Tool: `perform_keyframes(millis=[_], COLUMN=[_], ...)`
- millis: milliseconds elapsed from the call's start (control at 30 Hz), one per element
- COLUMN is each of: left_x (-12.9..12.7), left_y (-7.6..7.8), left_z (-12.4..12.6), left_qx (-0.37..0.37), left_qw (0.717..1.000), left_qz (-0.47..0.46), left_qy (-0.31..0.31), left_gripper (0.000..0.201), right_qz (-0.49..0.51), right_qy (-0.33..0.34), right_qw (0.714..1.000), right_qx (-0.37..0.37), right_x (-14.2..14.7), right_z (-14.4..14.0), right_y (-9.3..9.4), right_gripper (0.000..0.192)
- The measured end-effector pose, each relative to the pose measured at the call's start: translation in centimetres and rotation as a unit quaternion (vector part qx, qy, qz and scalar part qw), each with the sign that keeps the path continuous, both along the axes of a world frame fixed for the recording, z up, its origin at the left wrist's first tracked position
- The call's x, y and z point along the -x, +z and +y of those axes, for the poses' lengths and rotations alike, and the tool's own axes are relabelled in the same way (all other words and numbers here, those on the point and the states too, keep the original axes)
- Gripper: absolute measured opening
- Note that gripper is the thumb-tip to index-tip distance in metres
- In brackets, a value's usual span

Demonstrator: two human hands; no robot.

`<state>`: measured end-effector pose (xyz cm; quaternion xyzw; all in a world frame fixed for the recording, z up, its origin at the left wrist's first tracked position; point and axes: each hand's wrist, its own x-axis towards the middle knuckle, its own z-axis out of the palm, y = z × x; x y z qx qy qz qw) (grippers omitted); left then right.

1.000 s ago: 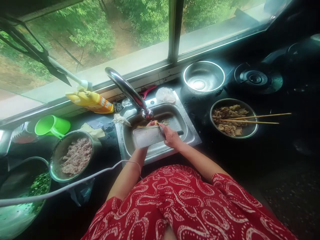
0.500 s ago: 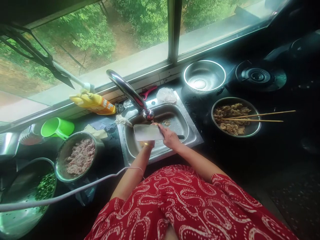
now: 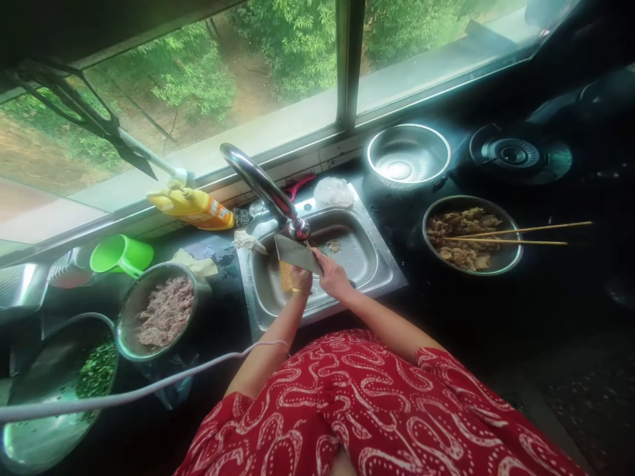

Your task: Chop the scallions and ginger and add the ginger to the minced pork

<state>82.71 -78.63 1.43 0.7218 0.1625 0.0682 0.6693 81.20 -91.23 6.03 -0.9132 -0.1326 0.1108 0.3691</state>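
Over the sink (image 3: 364, 291), my right hand (image 3: 335, 279) is closed round the handle end of a cleaver (image 3: 296, 254). Its wide grey blade points left and lies tilted below the faucet (image 3: 262, 182). My left hand (image 3: 300, 280), with a gold bangle at the wrist, is closed just under the blade. From it, on the left, sticks out a yellowish-brown, sponge-like pad (image 3: 286, 275). The blade hides part of the left fingers and of the pad. Small brown scraps (image 3: 334, 245) lie in the basin.
Left stand a bowl of minced meat (image 3: 166, 311), a basin with chopped greens (image 3: 96, 370), a green cup (image 3: 122, 254) and a yellow bottle (image 3: 198, 210). Right are a colander (image 3: 409, 152), a bowl of brown food (image 3: 466, 238) with chopsticks (image 3: 536, 231), and a stove burner (image 3: 513, 155). A white cable (image 3: 163, 383) crosses the left side.
The cleaver's blade has turned from showing its broad pale face to a darker, slanted angle. More of my left hand and the yellowish-brown pad now show beneath it.
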Motion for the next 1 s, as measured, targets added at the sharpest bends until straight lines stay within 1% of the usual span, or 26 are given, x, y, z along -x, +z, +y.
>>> perform_keyframes(millis=[133, 200, 267, 367, 467, 567, 667, 700, 767, 867, 933, 1000], left_x=[0.3, 0.1, -0.1, -0.1, 0.4, 1.1, 1.6, 1.7, 1.8, 1.7, 1.7, 1.8], left_y=[0.0, 0.0, 0.0, 0.1, 0.4, 0.7, 1.0, 1.1, 1.2, 1.4, 1.5, 1.7], left_z=[-0.5, -0.4, 0.0, 1.0, 2.3, 3.6, 4.5, 4.7, 4.8, 4.6, 4.4, 4.4], left_qx=[0.046, 0.08, 0.11, 0.148, 0.185, 0.226, 0.239, 0.237, 0.229, 0.232, 0.247, 0.262], left_qw=[0.996, 0.994, 0.992, 0.989, 0.982, 0.971, 0.964, 0.963, 0.964, 0.964, 0.961, 0.957], left_qz=[-0.048, -0.05, -0.035, -0.004, 0.035, 0.082, 0.116, 0.123, 0.132, 0.13, 0.128, 0.124], left_qy=[0.054, 0.055, 0.046, 0.023, 0.007, 0.004, 0.017, 0.02, 0.02, 0.013, 0.009, 0.004], left_gripper=[0.025, 0.031, 0.036, 0.043, 0.046, 0.048, 0.05, 0.05, 0.049, 0.047, 0.047, 0.047], right_qz=[0.009, 0.025, 0.049, 0.087, 0.122, 0.142, 0.172, 0.194, 0.256, 0.336, 0.369, 0.392], right_qy=[-0.026, -0.031, -0.031, -0.025, -0.016, -0.011, -0.016, -0.019, -0.03, -0.049, -0.057, -0.057], right_qw=[0.993, 0.988, 0.984, 0.978, 0.975, 0.975, 0.971, 0.965, 0.945, 0.899, 0.872, 0.851], right_qx=[-0.111, -0.147, -0.172, -0.188, -0.185, -0.17, -0.165, -0.173, -0.204, -0.277, -0.316, -0.344], right_x=[-0.3, -0.7, -0.9, -1.1, -1.3, -1.8, -2.4, -2.6, -2.8, -2.7, -2.6, -2.5], right_z=[0.8, 1.0, 1.1, 1.1, 1.1, 1.4, 1.6, 1.7, 2.0, 2.3, 2.3, 2.2], right_y=[-1.7, -2.0, -1.9, -1.2, -0.6, -0.3, -0.5, -0.7, -0.9, -0.8, -0.4, 0.1], right_gripper=[0.065, 0.061, 0.058, 0.054, 0.053, 0.052, 0.043, 0.038, 0.025, 0.005, 0.01, 0.014])
